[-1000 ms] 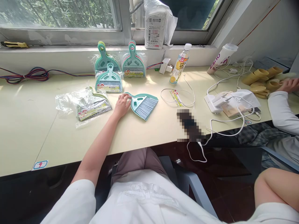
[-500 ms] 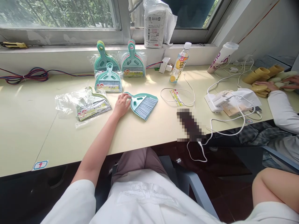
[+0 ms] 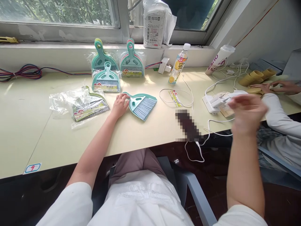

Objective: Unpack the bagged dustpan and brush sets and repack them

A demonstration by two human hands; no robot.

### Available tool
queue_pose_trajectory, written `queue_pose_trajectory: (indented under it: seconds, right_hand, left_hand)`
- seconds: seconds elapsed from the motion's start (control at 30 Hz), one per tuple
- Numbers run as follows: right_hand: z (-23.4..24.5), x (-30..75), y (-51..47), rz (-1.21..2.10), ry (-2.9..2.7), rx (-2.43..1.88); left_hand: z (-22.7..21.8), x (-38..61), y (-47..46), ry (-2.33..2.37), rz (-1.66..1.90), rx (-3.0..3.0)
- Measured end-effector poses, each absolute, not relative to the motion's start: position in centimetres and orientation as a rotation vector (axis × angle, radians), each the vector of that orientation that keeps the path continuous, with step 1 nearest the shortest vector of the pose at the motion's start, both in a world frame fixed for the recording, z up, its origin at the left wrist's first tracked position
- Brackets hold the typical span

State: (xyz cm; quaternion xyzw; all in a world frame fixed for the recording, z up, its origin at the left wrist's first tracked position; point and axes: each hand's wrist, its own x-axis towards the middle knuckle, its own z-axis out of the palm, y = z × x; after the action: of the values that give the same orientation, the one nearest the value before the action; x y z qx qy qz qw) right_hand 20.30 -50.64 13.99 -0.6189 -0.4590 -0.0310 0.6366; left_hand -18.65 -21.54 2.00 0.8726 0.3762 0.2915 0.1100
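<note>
On the table lies a teal dustpan (image 3: 152, 99) with a small brush (image 3: 144, 107) nested in it, grey bristles facing right. My left hand (image 3: 120, 105) is closed over its handle end, hiding most of the handle. My right hand (image 3: 246, 113) is raised at the right, in front of the power strip, its fingers curled but blurred. Whether anything is in it cannot be made out. Left of my left hand, a dustpan set in clear plastic wrap (image 3: 90, 108) lies flat. Behind, wrapped dustpan sets (image 3: 107, 80) lean by the wall, with another set (image 3: 132, 64) beside them.
A drink bottle (image 3: 179, 64), a loose white cable (image 3: 192, 97) and a printed label (image 3: 175, 98) are right of the dustpan. A pixelated dark object (image 3: 188, 125) lies near the front edge. A power strip (image 3: 210, 105) and a co-worker's hands (image 3: 264, 88) are farther right.
My right forearm and hand have swung up into view from the lower right. My left hand stays on the dustpan handle; the whole view has shifted slightly.
</note>
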Motion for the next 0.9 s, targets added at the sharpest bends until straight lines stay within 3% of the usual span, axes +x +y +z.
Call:
queue_pose_trajectory:
  seconds: [0.17,0.3,0.9]
  right_hand:
    - [6.3,21.9,-48.3,0.168,-0.866,-1.478]
    - [3.1,21.8,-48.5,0.194,-0.886,-1.476]
    - [1.3,20.7,-50.0,0.198,-1.373,-1.720]
  left_hand:
    - [2.0,-18.7,-21.5,1.108,0.854,2.548]
    - [1.8,-18.7,-21.3,1.105,0.855,2.551]
    - [1.5,-18.7,-21.0,1.105,0.874,2.574]
